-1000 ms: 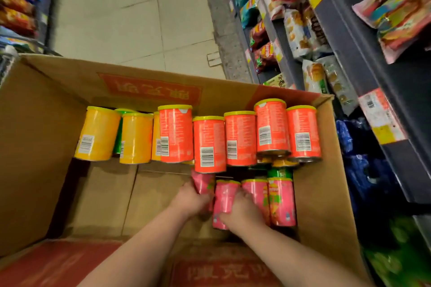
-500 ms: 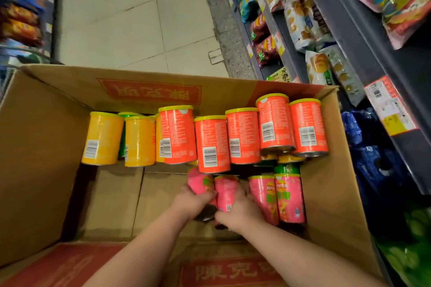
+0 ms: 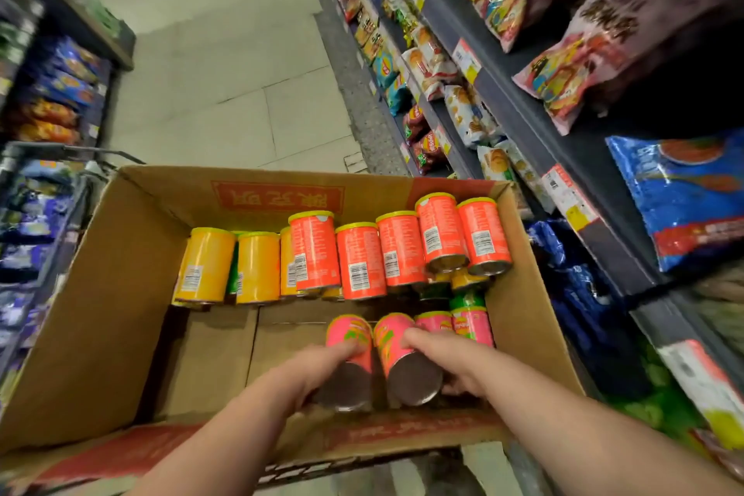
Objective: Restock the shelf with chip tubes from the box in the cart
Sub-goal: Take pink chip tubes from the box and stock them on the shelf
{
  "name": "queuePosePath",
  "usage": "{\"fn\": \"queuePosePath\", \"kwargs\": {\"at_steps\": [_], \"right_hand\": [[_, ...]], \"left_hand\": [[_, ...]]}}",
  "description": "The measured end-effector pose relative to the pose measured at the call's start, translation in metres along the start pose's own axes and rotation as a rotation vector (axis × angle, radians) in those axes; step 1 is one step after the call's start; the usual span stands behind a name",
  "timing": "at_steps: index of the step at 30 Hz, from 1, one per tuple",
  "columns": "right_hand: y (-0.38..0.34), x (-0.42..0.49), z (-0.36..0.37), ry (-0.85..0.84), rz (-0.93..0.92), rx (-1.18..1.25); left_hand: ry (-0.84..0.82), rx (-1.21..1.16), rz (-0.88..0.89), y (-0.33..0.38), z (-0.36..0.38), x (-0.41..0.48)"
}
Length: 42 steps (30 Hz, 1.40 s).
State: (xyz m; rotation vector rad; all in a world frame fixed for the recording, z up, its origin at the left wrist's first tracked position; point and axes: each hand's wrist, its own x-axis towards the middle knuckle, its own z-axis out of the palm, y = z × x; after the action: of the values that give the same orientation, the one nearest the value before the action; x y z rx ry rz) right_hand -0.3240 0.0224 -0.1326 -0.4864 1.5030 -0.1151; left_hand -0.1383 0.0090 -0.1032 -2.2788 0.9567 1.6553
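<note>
An open cardboard box [image 3: 120, 286] fills the lower half of the view. My left hand [image 3: 300, 376] grips a pink chip tube [image 3: 349, 338], its metal base turned toward me. My right hand [image 3: 455, 360] grips a second pink tube [image 3: 392, 338] right beside it. Both tubes are lifted off the box floor. More pink tubes [image 3: 473, 326] lie at the near right of the box. A row of orange tubes [image 3: 360, 260] and yellow tubes [image 3: 257, 268] lies along the far side.
Dark shelves [image 3: 563, 141] stocked with snack bags run along the right, with price tags on their edges. Another shelf unit [image 3: 52, 101] stands on the left. A tiled aisle floor [image 3: 225, 72] stretches ahead. The box floor at the left is bare.
Both hands have pulled the two pink tubes up and back toward me, tipping their metal bases into view. The camera has tilted up, showing more aisle and shelves.
</note>
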Motion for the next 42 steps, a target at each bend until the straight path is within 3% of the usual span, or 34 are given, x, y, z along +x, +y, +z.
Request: {"fn": "queuePosePath", "kwargs": {"at_steps": [4, 14, 22, 42], "right_hand": [[0.004, -0.04, -0.001, 0.063, -0.107, 0.052], [0.045, -0.149, 0.033, 0.196, -0.36, 0.246], [0.102, -0.213, 0.049, 0.346, -0.567, 0.351], [0.286, -0.367, 0.053, 0.823, -0.709, 0.648]], "left_hand": [[-0.024, -0.078, 0.092, 0.0, -0.002, -0.033], [-0.068, -0.229, 0.548, -0.037, 0.0, -0.117], [-0.084, -0.197, 0.867, -0.069, 0.022, -0.178], [-0.49, -0.012, 1.202, -0.112, 0.158, -0.299]]}}
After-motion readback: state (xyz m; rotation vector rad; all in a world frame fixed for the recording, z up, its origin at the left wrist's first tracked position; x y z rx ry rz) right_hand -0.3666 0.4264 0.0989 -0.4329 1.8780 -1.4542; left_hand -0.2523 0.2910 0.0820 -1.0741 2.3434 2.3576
